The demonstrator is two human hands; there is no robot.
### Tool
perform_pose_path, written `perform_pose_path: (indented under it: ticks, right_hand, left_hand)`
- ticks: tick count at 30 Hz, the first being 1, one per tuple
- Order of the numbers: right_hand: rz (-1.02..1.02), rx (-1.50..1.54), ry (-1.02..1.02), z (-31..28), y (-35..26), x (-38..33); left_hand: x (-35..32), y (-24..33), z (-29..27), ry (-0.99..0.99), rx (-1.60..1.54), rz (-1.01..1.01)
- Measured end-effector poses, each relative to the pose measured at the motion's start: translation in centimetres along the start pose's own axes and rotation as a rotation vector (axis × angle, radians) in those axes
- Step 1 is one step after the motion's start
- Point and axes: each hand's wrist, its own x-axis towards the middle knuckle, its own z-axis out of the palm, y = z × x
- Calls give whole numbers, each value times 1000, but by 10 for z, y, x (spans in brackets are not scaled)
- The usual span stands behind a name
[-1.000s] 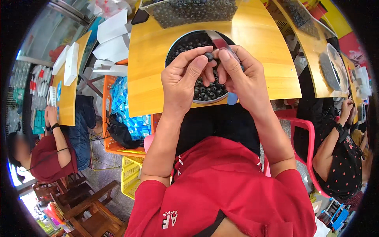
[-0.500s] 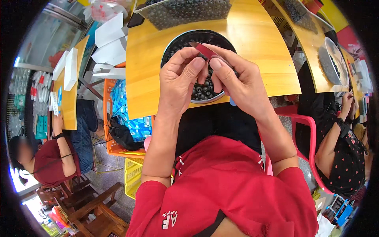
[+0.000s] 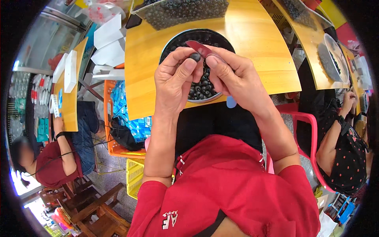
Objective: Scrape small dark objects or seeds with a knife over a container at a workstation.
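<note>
My left hand (image 3: 175, 77) pinches a round black bead (image 3: 195, 57) between thumb and fingertips. My right hand (image 3: 233, 71) is closed on a small knife; its pointed blade (image 3: 198, 48) juts left above the bead, reflecting red. Both hands are over a round metal bowl (image 3: 202, 100) of black beads (image 3: 203, 87), several with visible holes. Below my right hand shows a rounded light blue piece (image 3: 231, 102); whether it belongs to the knife I cannot tell.
A clear bin (image 3: 185, 15) of dark beads stands at the far side of the yellow table (image 3: 268, 65). Left of the table sits an orange crate (image 3: 118, 149) with blue packets. People work at tables on both sides; a pink chair (image 3: 313, 138) is to the right.
The bead in my left fingers has come into fuller view. The blade has shifted slightly left, and my hands are a little farther apart. More of the blue piece shows.
</note>
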Motion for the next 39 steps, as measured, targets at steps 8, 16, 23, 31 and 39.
perform_pose_path:
  ticks: [8,16,23,31,39]
  right_hand:
    - [93,114,-55,-3,-19,-6]
    - [68,70,-1,-2,-7,-4]
    - [181,187,-44,-7,-18,-5]
    - [123,155,-28,-6,-6,0]
    - [105,173,119,-5,-5,3]
  left_hand:
    - [-1,1,0,-14,41,-28]
    - [-1,-2,-2,-15,43,-24]
    - [-1,0,-2,2,110,-54]
    - [0,2,-4,3,19,-109]
    - [0,5,3,59,133,-120]
